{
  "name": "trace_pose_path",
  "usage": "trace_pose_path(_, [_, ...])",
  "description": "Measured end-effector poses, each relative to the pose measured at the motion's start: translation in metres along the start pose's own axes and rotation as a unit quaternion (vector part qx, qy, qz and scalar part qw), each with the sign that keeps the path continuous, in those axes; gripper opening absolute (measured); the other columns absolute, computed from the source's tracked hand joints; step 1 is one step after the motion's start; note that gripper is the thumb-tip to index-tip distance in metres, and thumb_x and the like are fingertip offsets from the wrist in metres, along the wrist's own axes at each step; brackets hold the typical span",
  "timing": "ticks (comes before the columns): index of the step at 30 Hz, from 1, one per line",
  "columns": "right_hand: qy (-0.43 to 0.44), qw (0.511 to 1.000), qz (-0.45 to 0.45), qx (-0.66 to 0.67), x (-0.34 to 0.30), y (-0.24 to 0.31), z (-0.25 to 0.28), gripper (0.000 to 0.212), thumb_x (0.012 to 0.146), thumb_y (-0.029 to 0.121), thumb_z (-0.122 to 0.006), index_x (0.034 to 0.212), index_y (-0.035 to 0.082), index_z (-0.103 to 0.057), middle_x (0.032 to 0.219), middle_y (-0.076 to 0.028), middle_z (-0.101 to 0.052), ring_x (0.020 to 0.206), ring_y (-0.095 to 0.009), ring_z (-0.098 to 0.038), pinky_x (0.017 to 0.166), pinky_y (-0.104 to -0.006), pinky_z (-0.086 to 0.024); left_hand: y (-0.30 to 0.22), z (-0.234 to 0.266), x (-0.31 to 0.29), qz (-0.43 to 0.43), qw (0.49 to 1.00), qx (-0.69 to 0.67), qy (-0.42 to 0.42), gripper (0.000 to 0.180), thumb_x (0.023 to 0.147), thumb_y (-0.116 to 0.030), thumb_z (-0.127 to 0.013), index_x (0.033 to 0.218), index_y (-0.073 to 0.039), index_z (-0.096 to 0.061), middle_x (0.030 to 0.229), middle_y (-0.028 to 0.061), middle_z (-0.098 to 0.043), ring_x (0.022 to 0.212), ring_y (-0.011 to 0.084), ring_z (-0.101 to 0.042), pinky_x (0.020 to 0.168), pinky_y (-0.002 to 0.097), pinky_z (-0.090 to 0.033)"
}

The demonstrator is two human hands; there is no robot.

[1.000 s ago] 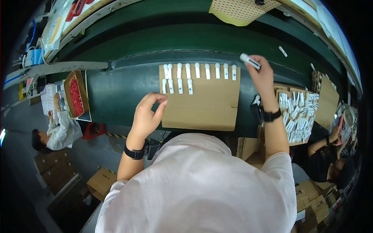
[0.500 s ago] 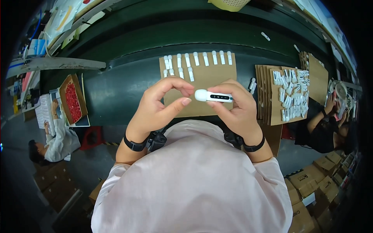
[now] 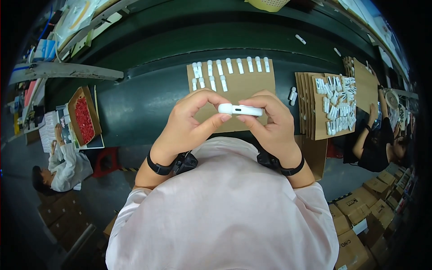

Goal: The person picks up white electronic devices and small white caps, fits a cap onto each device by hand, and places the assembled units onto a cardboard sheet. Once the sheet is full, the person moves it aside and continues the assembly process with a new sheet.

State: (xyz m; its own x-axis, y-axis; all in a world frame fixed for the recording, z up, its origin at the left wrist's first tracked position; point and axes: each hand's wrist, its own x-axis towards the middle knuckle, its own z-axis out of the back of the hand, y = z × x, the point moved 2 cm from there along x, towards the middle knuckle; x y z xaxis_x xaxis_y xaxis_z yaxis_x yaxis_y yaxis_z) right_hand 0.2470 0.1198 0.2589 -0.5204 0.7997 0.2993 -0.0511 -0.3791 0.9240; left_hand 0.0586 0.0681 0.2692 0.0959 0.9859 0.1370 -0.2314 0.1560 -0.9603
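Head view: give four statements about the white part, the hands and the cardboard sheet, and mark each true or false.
1. Both the left hand and the right hand hold the white part. True.
2. The white part stands upright. False: it lies roughly level between the fingertips.
3. Rows of small white pieces lie along the far edge of the cardboard sheet. True.
4. The box of red pieces sits to the person's right. False: it is at the left.

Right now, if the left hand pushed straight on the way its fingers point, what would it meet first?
The left hand points right along the white device; past that, it likely meets the right hand fingers first. Depth is unclear.
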Motion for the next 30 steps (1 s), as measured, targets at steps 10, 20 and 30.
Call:
trace_pose_path(10, [0.005,0.997,0.04,-0.063,0.012,0.007,-0.003,0.027,0.074,0.0,-0.072,0.1,0.002,-0.065,0.089,-0.008,-0.06,0.077,-0.017,-0.058,0.064,-0.0262,-0.045,0.007,0.005,0.003,-0.037,0.998,0.019,-0.037,0.018,0.08,0.0,-0.066,0.098,0.0,-0.063,0.095,0.0093,-0.063,0.088,0.0189,-0.06,0.08,0.0293,-0.046])
trace_pose_path(20, [0.06,0.954,-0.213,-0.204,-0.007,-0.155,-0.02,0.019,0.08,0.01,-0.067,0.094,-0.001,-0.063,0.084,-0.013,-0.063,0.071,-0.023,-0.063,0.064,-0.031,-0.049,0.062,0.02,-0.011,0.039,0.979,0.164,-0.114,0.019,0.079,-0.002,-0.066,0.098,0.001,-0.063,0.09,0.0116,-0.063,0.082,0.0226,-0.063,0.076,0.0319,-0.05])
trace_pose_path(30, [0.056,0.911,-0.302,-0.277,0.004,-0.248,-0.057,0.024,0.081,0.021,-0.068,0.087,-0.001,-0.061,0.081,-0.02,-0.066,0.078,-0.036,-0.064,0.072,-0.0416,-0.051,0.109,0.041,-0.055,0.137,0.957,0.228,-0.111,0.017,0.082,-0.003,-0.065,0.098,0.002,-0.062,0.093,0.0121,-0.064,0.081,0.0198,-0.064,0.074,0.0296,-0.049])
